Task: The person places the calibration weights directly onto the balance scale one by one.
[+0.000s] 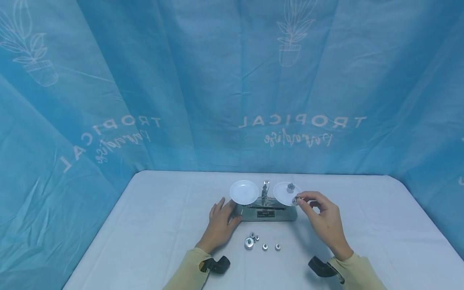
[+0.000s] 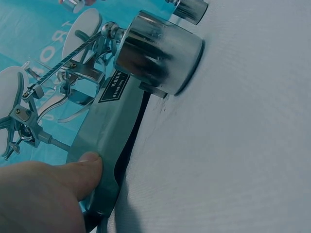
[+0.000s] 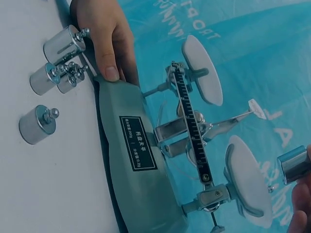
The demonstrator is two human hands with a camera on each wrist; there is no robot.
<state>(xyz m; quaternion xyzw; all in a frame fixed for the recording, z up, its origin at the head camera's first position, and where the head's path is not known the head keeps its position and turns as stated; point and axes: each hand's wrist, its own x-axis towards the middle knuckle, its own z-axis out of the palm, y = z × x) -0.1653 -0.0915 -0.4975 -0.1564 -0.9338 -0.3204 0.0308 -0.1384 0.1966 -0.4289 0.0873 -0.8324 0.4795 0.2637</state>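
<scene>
A grey balance scale [image 1: 266,214] stands mid-table with two white pans. The left pan [image 1: 244,192] is bare; a small metal weight [image 1: 290,187] sits on the right pan [image 1: 285,195]. My right hand [image 1: 300,200] pinches another small cylindrical weight [image 1: 297,199] at that pan's near edge; in the right wrist view this held weight [image 3: 293,164] hovers beside the pan [image 3: 248,182]. My left hand [image 1: 225,211] rests with straight fingers against the left end of the base, and its thumb [image 2: 80,170] presses the scale base [image 2: 114,126].
Several loose metal weights [image 1: 249,243] lie on the white table [image 1: 152,225] in front of the scale; the largest [image 2: 158,51] is close to my left wrist. Blue printed curtain [image 1: 232,80] walls in the back and sides.
</scene>
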